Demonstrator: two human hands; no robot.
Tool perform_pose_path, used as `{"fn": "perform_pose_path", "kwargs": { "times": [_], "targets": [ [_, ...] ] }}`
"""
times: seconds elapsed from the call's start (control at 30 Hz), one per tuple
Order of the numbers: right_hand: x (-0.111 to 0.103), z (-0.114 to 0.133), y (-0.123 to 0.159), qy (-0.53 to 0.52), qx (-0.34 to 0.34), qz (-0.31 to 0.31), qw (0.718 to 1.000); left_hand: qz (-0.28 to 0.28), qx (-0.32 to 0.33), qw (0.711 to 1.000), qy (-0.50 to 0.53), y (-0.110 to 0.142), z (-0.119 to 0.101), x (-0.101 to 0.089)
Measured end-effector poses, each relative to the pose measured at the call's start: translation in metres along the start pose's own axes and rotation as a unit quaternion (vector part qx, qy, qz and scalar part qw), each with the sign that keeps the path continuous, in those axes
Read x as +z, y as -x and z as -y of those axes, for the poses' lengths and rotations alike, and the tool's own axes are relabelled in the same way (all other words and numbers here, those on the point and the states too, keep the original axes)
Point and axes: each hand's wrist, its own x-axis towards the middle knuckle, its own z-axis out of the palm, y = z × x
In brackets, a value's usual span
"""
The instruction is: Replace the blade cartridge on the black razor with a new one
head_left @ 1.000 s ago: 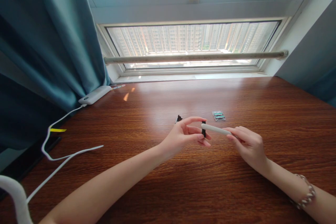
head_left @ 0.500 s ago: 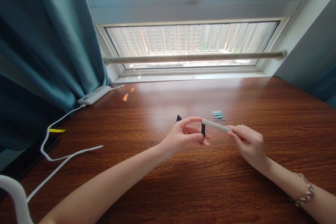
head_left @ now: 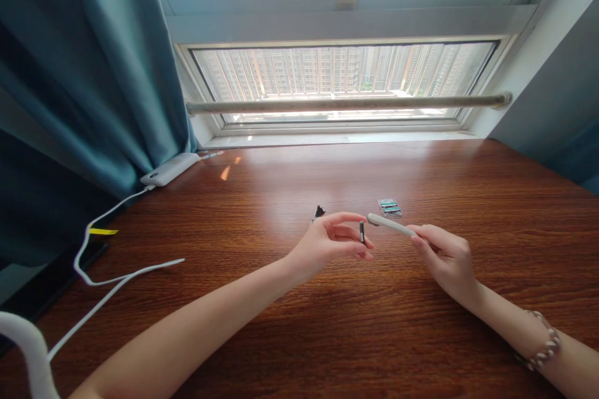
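Observation:
My left hand (head_left: pixel 334 240) grips a small, narrow black piece that looks like a razor cartridge (head_left: pixel 362 232), held upright between thumb and fingers. In my right hand (head_left: pixel 444 255) is a slim light-grey razor handle (head_left: pixel 390 224), pinched at its near end. Its rounded far end, dark underneath, points at the left fingertips, with a small gap between it and the cartridge. Beyond the hands lies a clear plastic case (head_left: pixel 390 207) with dark and green strips inside. A small black object (head_left: pixel 319 211) sits behind my left hand, partly covered by it.
The brown wooden table (head_left: pixel 262 324) reaches to the window sill. A white power bank (head_left: pixel 171 168) with a white cable (head_left: pixel 100 283) lies at the left by the blue curtain (head_left: pixel 112 62). Nearby is a yellow strip (head_left: pixel 103 231). A white curved tube (head_left: pixel 23 336) stands at lower left.
The razor handle has come away from the black cartridge, moving slightly right with my right hand. The cartridge stays in my left hand, turned a little so it looks narrower.

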Motion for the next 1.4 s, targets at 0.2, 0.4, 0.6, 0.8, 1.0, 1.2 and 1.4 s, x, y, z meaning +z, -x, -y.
{"fn": "perform_pose_path", "kwargs": {
  "times": [0.2,0.4,0.6,0.8,1.0,1.2,1.4],
  "targets": [
    [0.001,0.0,0.0,0.021,0.007,0.003,1.0,-0.041,0.012,0.998,-0.05,-0.001,-0.001,-0.001],
    [0.002,0.002,-0.001,-0.002,0.027,0.004,1.0,-0.073,0.033,0.993,-0.082,-0.002,0.0,-0.001],
    [0.002,0.003,-0.002,-0.015,0.072,0.025,0.997,-0.063,0.068,0.987,-0.131,-0.002,-0.003,-0.004],
    [0.002,0.002,-0.001,-0.014,0.053,0.025,0.998,-0.074,0.091,0.984,-0.132,-0.001,-0.003,-0.006],
    [0.002,0.002,0.001,-0.011,0.029,0.016,0.999,-0.074,0.046,0.996,0.035,-0.002,-0.002,-0.004],
    [-0.002,0.007,0.001,-0.025,-0.038,0.056,0.997,-0.019,0.048,0.992,0.117,-0.001,-0.004,0.0],
    [-0.007,0.012,0.0,-0.059,-0.112,0.063,0.99,0.003,0.051,0.992,0.119,0.0,-0.004,0.0]
  ]
}}
